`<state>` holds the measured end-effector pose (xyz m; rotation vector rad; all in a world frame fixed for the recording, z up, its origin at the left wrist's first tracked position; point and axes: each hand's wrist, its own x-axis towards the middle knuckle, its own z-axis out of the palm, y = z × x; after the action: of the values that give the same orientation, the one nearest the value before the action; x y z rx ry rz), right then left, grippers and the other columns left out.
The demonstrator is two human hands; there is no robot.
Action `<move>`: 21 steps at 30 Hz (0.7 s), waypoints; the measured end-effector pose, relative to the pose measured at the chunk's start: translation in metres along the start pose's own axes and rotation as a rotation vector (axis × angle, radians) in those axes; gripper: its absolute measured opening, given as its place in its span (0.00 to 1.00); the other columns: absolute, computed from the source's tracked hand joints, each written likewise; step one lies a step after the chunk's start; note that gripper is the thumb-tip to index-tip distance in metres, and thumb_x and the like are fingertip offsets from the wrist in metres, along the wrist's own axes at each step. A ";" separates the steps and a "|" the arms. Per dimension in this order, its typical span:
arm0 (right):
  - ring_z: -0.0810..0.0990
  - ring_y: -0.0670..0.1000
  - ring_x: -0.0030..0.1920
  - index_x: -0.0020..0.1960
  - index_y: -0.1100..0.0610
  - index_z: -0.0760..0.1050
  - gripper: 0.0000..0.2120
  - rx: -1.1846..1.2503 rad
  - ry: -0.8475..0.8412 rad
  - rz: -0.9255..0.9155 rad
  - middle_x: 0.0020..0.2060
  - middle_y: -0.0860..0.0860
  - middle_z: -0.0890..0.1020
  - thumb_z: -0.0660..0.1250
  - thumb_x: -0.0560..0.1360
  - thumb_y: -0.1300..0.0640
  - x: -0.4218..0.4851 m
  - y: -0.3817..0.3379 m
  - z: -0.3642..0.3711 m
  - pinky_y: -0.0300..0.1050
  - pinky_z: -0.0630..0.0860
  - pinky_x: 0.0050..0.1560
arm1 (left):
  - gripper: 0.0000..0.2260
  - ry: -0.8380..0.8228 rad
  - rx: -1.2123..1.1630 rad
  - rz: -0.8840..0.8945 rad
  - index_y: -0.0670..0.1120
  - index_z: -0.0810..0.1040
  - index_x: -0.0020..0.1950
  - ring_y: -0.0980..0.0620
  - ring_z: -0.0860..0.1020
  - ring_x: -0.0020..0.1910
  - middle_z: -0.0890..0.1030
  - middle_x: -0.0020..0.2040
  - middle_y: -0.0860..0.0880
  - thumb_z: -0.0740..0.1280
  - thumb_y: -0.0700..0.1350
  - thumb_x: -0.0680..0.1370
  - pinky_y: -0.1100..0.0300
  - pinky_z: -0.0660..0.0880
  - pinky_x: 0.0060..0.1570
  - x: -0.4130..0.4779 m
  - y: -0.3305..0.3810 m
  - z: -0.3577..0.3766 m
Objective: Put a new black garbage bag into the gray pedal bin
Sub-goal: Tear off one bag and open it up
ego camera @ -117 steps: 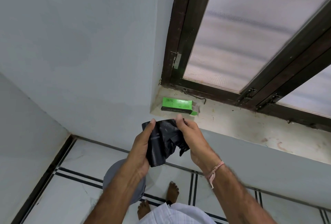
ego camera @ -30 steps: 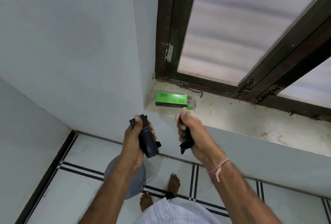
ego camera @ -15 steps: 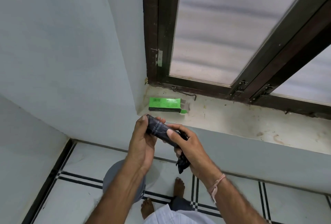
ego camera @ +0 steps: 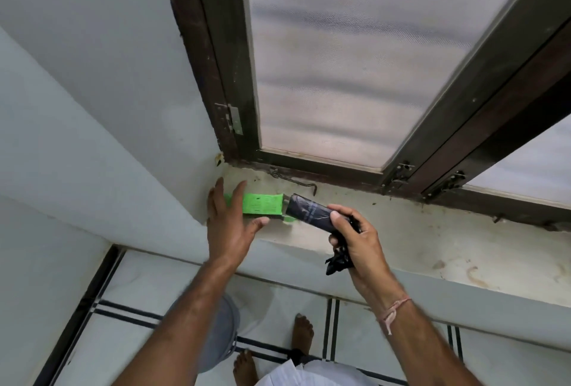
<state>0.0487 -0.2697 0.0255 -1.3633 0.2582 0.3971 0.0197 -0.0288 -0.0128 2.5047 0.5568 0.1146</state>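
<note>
Both hands are up at the sill (ego camera: 401,231). Left hand (ego camera: 230,226) spreads its fingers wide over the green box (ego camera: 264,205). Right hand (ego camera: 355,243) curls tight around the black bag roll (ego camera: 309,214).

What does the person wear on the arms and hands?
Both forearms are bare, without sleeves or gloves. The left hand wears nothing. The right hand is also bare, but a thin pinkish thread is tied around its wrist, one loose end hanging.

A dark wooden window frame (ego camera: 216,76) holds frosted panes (ego camera: 340,61) lit by soft daylight above a stained pale sill (ego camera: 432,240). Plain grey walls (ego camera: 92,76) meet white floor tiles (ego camera: 139,286) with black lines.
</note>
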 end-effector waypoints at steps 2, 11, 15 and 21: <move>0.74 0.48 0.32 0.57 0.53 0.85 0.07 -0.021 0.014 0.008 0.39 0.55 0.79 0.70 0.81 0.59 0.013 -0.001 -0.006 0.39 0.72 0.30 | 0.37 -0.094 0.109 -0.014 0.56 0.66 0.79 0.36 0.53 0.81 0.52 0.83 0.43 0.78 0.53 0.72 0.34 0.68 0.68 0.013 -0.005 0.011; 0.76 0.48 0.34 0.58 0.55 0.85 0.08 -0.160 -0.156 0.118 0.45 0.55 0.83 0.70 0.81 0.57 0.048 -0.012 -0.020 0.38 0.74 0.29 | 0.24 0.004 -0.044 0.045 0.53 0.78 0.66 0.42 0.68 0.70 0.69 0.73 0.45 0.79 0.47 0.72 0.49 0.77 0.54 0.022 0.002 0.001; 0.75 0.48 0.34 0.57 0.54 0.85 0.07 -0.211 -0.198 0.105 0.44 0.56 0.83 0.70 0.81 0.57 0.056 -0.022 -0.019 0.38 0.73 0.30 | 0.25 -0.019 -0.037 0.086 0.52 0.79 0.66 0.44 0.66 0.71 0.69 0.73 0.47 0.80 0.45 0.70 0.55 0.72 0.54 0.018 0.008 -0.010; 0.73 0.50 0.31 0.57 0.51 0.85 0.07 -0.246 -0.257 0.031 0.36 0.59 0.77 0.70 0.81 0.57 0.054 -0.032 -0.004 0.44 0.73 0.31 | 0.25 -0.068 -0.107 0.068 0.54 0.79 0.65 0.46 0.70 0.66 0.71 0.68 0.49 0.80 0.48 0.70 0.58 0.71 0.54 0.010 0.018 -0.010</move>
<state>0.1113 -0.2713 0.0312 -1.5315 0.0172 0.6407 0.0332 -0.0333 0.0049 2.4142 0.4272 0.0822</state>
